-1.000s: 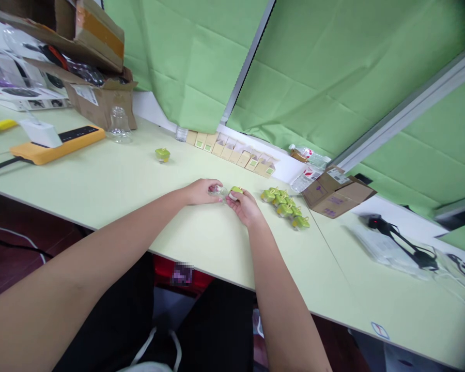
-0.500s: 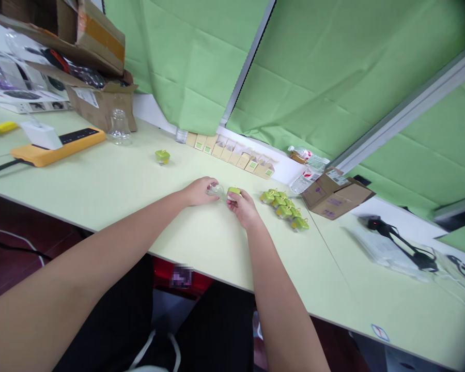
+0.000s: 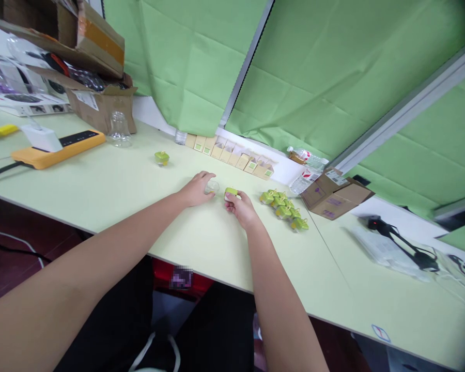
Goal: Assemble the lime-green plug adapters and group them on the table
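My left hand (image 3: 197, 189) is around the far-left side of a small clear plastic cup (image 3: 212, 187) on the table. Its thumb and fingers are spread apart, with a gap showing between the upper fingers and the cup. To the right, my right hand (image 3: 241, 208) pinches a small green lid (image 3: 231, 191) with a whitish underside, held a little apart from the cup. Several small clear containers with green lids (image 3: 282, 204) stand clustered right of my right hand. One more green-lidded container (image 3: 161, 158) stands alone beyond my left hand.
A row of small cardboard boxes (image 3: 232, 155) lines the back wall. An orange power strip (image 3: 67, 150), a clear jar (image 3: 119, 129) and a cardboard box (image 3: 101, 106) stand left. Plastic bottles (image 3: 304, 178), a brown carton (image 3: 335, 194) and a black strap-like device (image 3: 403, 245) lie right.
My left hand's fingers have spread, and the hand has drawn slightly left. The clear cup has shifted a little left. My right hand and the green lid have also moved slightly left.
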`<state>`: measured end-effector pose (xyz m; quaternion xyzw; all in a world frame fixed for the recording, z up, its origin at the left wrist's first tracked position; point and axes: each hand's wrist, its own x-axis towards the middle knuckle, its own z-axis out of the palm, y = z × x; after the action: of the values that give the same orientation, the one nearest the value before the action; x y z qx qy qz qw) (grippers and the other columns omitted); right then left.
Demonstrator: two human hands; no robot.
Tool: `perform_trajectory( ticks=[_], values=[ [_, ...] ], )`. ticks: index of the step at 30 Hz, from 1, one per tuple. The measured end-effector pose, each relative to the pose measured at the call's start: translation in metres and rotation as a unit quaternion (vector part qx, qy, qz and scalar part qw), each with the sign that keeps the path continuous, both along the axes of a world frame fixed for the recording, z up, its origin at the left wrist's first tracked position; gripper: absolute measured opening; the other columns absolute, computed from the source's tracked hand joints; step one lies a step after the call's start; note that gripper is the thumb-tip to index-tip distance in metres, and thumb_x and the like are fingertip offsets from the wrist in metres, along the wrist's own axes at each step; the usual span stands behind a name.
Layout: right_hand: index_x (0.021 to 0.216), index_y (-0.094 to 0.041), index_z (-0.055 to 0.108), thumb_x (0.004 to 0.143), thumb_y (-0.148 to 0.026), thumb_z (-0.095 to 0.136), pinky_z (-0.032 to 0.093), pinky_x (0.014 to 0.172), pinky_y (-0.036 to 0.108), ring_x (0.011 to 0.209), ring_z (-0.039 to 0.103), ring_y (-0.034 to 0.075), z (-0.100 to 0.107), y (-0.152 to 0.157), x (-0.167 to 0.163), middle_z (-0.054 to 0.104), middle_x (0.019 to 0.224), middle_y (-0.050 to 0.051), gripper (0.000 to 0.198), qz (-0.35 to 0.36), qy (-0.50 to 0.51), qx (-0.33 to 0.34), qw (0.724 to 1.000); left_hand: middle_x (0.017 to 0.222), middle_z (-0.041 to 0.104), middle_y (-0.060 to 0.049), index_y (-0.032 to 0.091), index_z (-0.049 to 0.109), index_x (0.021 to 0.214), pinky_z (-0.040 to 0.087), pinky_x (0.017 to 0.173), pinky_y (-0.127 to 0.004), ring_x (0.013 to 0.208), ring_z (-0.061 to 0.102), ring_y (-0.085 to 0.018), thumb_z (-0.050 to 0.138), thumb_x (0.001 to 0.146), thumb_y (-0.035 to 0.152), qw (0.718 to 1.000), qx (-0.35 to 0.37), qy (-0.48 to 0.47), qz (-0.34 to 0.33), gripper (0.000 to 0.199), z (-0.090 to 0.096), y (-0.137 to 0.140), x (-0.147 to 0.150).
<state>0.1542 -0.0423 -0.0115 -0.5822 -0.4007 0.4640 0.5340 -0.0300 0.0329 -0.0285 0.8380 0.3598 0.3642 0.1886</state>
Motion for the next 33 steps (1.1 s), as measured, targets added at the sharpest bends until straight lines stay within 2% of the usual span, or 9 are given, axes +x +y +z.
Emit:
perform_trajectory(
  ticks=[3,5,9,13,19,23,26,29,33],
  values=[
    [0.092,-0.022,0.055,0.068,-0.034,0.076,0.045,0.050,0.022,0.059,0.057,0.011,0.001,-0.001,0.000,0.064,0.074,0.000,0.035,0.009,0.000,0.005,1.000,0.135,0.050,-0.012,0.018,0.046,0.137,0.036,0.111,-0.044,0.129,0.043,-0.029,0.058,0.079,0.022,0.998,0.063,-0.004,-0.018,0.059,0.011,-0.008,0.000],
    [0.091,-0.022,0.057,0.068,-0.037,0.075,0.043,0.049,0.021,0.057,0.055,0.011,0.002,-0.001,0.000,0.062,0.072,-0.002,0.032,0.028,-0.009,0.010,1.000,0.132,0.053,-0.011,0.018,0.049,0.133,0.036,0.111,-0.044,0.127,0.045,-0.027,0.053,0.080,0.016,0.993,0.104,-0.010,-0.046,0.053,0.020,-0.016,0.001],
    [0.092,-0.022,0.061,0.069,-0.036,0.070,0.041,0.049,0.021,0.055,0.051,0.009,0.004,-0.003,-0.001,0.059,0.072,-0.004,0.028,0.072,-0.046,0.034,0.996,0.124,0.058,-0.011,0.017,0.053,0.128,0.042,0.103,-0.038,0.113,0.055,-0.024,0.045,0.087,0.017,0.989,0.114,-0.033,-0.088,0.042,0.029,-0.030,0.009],
    [0.092,-0.023,0.061,0.072,-0.037,0.064,0.039,0.046,0.021,0.051,0.048,0.009,0.004,-0.002,-0.002,0.055,0.068,-0.005,0.024,0.065,-0.059,0.035,0.996,0.117,0.062,-0.010,0.019,0.054,0.126,0.047,0.091,-0.034,0.096,0.061,-0.020,0.041,0.091,0.022,0.994,0.057,-0.034,-0.091,0.038,0.023,-0.032,0.015],
    [0.094,-0.024,0.060,0.072,-0.039,0.065,0.039,0.047,0.022,0.051,0.047,0.009,0.003,-0.002,-0.001,0.055,0.068,-0.005,0.027,0.070,-0.083,0.032,0.994,0.118,0.065,-0.010,0.019,0.058,0.124,0.048,0.093,-0.035,0.106,0.061,-0.022,0.040,0.094,0.030,0.996,-0.007,-0.042,-0.074,0.037,0.014,-0.022,0.014],
    [0.095,-0.024,0.057,0.070,-0.038,0.070,0.039,0.049,0.022,0.052,0.047,0.008,0.003,-0.005,-0.002,0.057,0.070,-0.006,0.032,0.098,-0.106,0.031,0.989,0.113,0.067,-0.009,0.019,0.062,0.120,0.049,0.091,-0.036,0.100,0.063,-0.022,0.042,0.094,0.043,0.991,-0.070,-0.091,-0.074,0.041,0.010,-0.017,0.017],
    [0.097,-0.025,0.052,0.066,-0.034,0.075,0.039,0.051,0.021,0.054,0.046,0.008,0.002,-0.006,-0.003,0.059,0.071,-0.007,0.039,0.111,-0.114,0.032,0.987,0.099,0.069,-0.008,0.016,0.067,0.105,0.053,0.081,-0.035,0.088,0.064,-0.020,0.048,0.090,0.049,0.972,-0.166,-0.137,-0.099,0.041,0.007,-0.013,0.022],
    [0.096,-0.025,0.052,0.065,-0.033,0.076,0.038,0.052,0.020,0.056,0.047,0.009,0.000,-0.005,-0.003,0.058,0.069,-0.008,0.041,0.113,-0.107,0.039,0.987,0.086,0.067,-0.006,0.015,0.067,0.092,0.054,0.069,-0.033,0.077,0.063,-0.018,0.057,0.084,0.049,0.939,-0.268,-0.179,-0.122,0.037,0.007,-0.010,0.023],
    [0.100,-0.025,0.055,0.064,-0.034,0.079,0.039,0.054,0.021,0.057,0.049,0.009,0.000,-0.006,-0.003,0.058,0.067,-0.008,0.044,0.128,-0.090,0.051,0.986,0.077,0.065,-0.003,0.015,0.065,0.083,0.053,0.070,-0.032,0.069,0.060,-0.014,0.066,0.077,0.044,0.913,-0.324,-0.215,-0.123,0.030,0.008,-0.006,0.020]
  ],
)
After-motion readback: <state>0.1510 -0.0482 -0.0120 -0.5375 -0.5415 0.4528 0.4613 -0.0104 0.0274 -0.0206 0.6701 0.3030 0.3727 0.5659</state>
